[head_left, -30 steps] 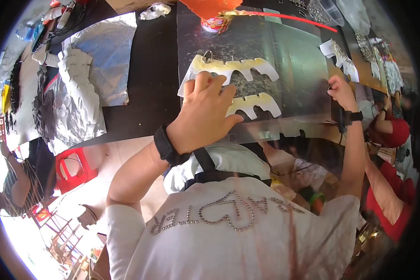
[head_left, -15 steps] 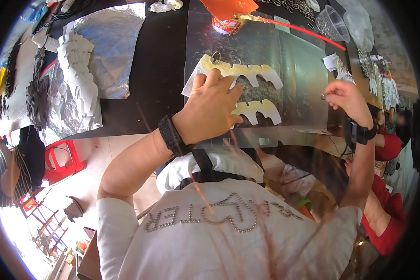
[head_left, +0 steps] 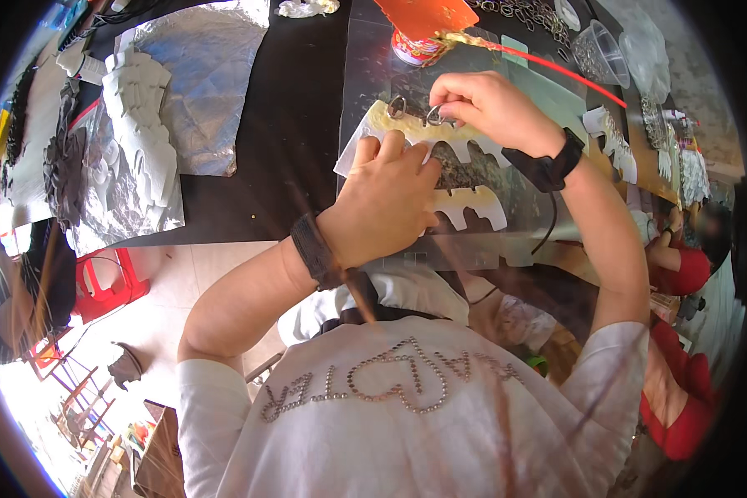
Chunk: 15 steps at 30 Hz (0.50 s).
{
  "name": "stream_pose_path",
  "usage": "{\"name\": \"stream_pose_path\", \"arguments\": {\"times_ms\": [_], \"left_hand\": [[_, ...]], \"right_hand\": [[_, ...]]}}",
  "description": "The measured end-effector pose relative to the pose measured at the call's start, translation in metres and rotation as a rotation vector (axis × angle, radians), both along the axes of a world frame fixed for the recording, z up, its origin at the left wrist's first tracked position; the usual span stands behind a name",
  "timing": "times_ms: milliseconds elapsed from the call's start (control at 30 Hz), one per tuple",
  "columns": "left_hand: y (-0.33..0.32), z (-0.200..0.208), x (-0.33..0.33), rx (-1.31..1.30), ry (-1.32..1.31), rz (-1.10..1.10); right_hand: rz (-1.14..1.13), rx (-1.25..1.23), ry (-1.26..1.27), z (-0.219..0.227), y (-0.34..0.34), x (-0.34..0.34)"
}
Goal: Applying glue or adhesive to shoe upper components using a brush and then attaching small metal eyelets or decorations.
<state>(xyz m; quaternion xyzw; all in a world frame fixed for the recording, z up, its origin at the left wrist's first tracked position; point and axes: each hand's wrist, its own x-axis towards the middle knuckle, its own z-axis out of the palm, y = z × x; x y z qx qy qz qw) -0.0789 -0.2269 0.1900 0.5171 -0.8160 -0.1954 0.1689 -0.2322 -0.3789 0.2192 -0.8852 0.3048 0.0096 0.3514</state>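
My left hand (head_left: 382,195) lies with spread, bent fingers over white cut-out pieces on a clear sheet (head_left: 548,199). Its fingertips press near the upper white piece (head_left: 485,163), whose top edge is smeared with yellowish glue. Below it, a similar lower white piece (head_left: 478,206) shows beside my fingers, partly covered. My right hand (head_left: 500,106) pinches a small metal ring (head_left: 433,115) at the glued edge of the upper piece. A second metal ring (head_left: 397,106) stands on the same edge, further left.
Behind the pieces are a red can (head_left: 415,51), an orange scoop-like sheet (head_left: 430,17) and a glue-covered red stick (head_left: 564,70). A clear tub (head_left: 602,55) stands far right near loose rings (head_left: 529,15). White pieces (head_left: 137,116) lie left on silvery sheeting (head_left: 212,91). People work on both sides.
My right hand has come in from the right, carrying the ring to the upper piece's glued edge. My left hand stays on the pieces.
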Motion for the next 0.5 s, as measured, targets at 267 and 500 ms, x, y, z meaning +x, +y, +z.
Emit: {"name": "stream_pose_path", "arguments": {"times_ms": [267,500], "left_hand": [[0.000,-0.001,0.000,0.001,0.012,0.011],[0.000,0.001,0.001,0.015,0.002,-0.002]], "right_hand": [[0.031,-0.035,-0.151,-0.025,-0.001,0.013],[0.029,-0.111,-0.173,-0.039,-0.001,0.015]]}}
